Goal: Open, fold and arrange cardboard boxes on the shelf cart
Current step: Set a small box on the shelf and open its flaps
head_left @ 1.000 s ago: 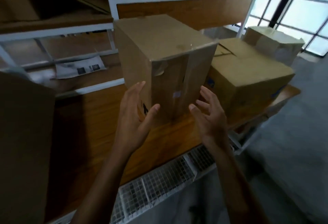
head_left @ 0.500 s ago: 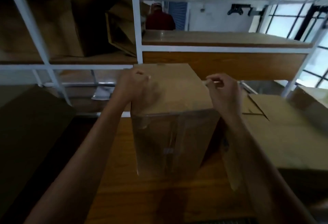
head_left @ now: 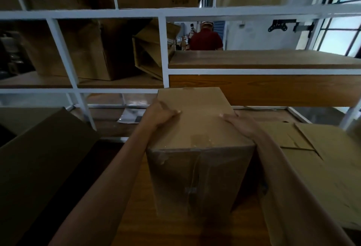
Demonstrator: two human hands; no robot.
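Note:
A tall closed cardboard box (head_left: 197, 128) with clear tape on its front stands upright on the wooden shelf board (head_left: 172, 226) in front of me. My left hand (head_left: 162, 114) lies on the top's left edge, fingers curled over it. My right hand (head_left: 238, 123) grips the top's right edge, fingers laid flat on the lid. Both forearms reach in from below.
A wider, lower box (head_left: 312, 163) sits touching on the right, and a dark box (head_left: 39, 158) on the left. White shelf frame (head_left: 163, 50) behind holds several folded and open boxes (head_left: 93, 54). A person in a red shirt (head_left: 206, 39) stands far behind.
The view has risen and come closer. My hands moved from hovering at the box's front to resting on its top edges, then spread flatter along both sides.

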